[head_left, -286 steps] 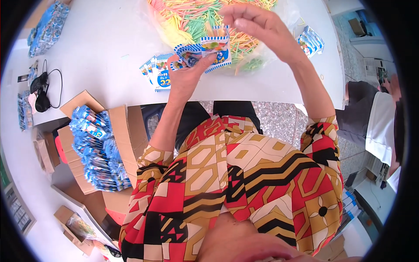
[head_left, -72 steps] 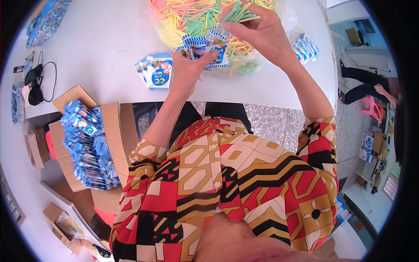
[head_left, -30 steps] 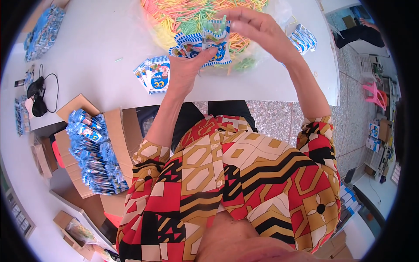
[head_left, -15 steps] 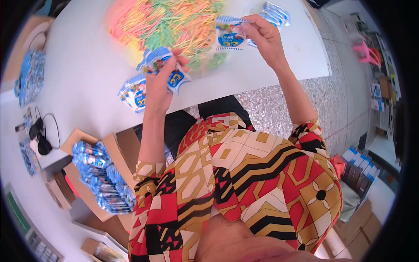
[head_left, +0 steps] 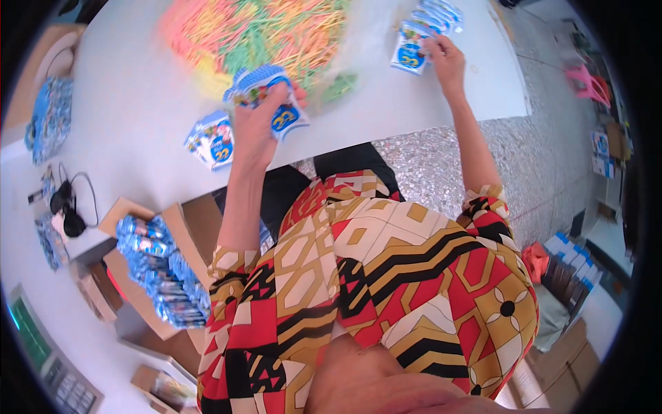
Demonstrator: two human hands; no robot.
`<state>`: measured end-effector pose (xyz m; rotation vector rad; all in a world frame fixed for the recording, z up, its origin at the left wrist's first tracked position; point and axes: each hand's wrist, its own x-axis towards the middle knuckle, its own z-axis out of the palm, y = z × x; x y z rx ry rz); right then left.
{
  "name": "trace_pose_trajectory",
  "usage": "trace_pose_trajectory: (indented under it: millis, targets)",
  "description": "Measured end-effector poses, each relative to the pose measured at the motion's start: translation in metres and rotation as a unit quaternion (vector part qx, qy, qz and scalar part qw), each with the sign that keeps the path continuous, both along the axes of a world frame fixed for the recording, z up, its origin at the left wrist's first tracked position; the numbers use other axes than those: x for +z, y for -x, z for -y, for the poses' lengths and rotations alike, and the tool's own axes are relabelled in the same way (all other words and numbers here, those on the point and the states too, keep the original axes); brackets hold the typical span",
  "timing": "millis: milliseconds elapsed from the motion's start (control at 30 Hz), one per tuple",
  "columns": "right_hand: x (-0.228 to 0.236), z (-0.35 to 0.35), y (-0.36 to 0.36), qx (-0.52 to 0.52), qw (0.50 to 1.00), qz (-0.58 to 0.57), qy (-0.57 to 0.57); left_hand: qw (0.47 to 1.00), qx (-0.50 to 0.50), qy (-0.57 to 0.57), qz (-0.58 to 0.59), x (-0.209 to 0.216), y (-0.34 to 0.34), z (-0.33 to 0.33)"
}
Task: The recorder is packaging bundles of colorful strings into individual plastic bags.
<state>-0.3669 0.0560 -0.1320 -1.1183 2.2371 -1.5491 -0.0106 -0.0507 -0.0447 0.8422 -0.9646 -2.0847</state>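
Observation:
My left hand point(head_left: 254, 131) is closed around a few blue-and-white printed packets point(head_left: 286, 119), thumb on top, above the near part of the white table. Just left of that wrist, more such packets point(head_left: 209, 143) lie in a small overlapping pile. Over at the table's right side, my right hand point(head_left: 448, 63) pinches the edge of a single packet point(head_left: 411, 54). This packet is at the near end of an overlapping row of packets point(head_left: 436, 12); whether it rests on the table there I cannot tell.
A heap of thin pink, yellow, orange and green sticks point(head_left: 276, 38) covers the far middle of the table point(head_left: 131, 103). At the lower left, an open cardboard box point(head_left: 127, 207) holds many packets. Black cables point(head_left: 72, 221) lie at the left. A pink stool point(head_left: 586, 84) stands on the floor at right.
My right hand has carried its packet rightward, from beside the stick heap to the row at the table's right. My left hand, still gripping its packets, has shifted only slightly.

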Motion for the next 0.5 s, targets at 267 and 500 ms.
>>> trace_pose_trajectory:
  millis: [267, 500]
  targets:
    - [0.076, 0.028, -0.07, 0.051, 0.993, -0.101, 0.03, 0.998, 0.024, 0.05, -0.026, 0.0, 0.003, -0.004]
    - [0.135, 0.06, -0.171, 0.447, 0.888, -0.076, -0.082, 0.993, 0.065, 0.095, 0.016, -0.002, 0.005, -0.01]
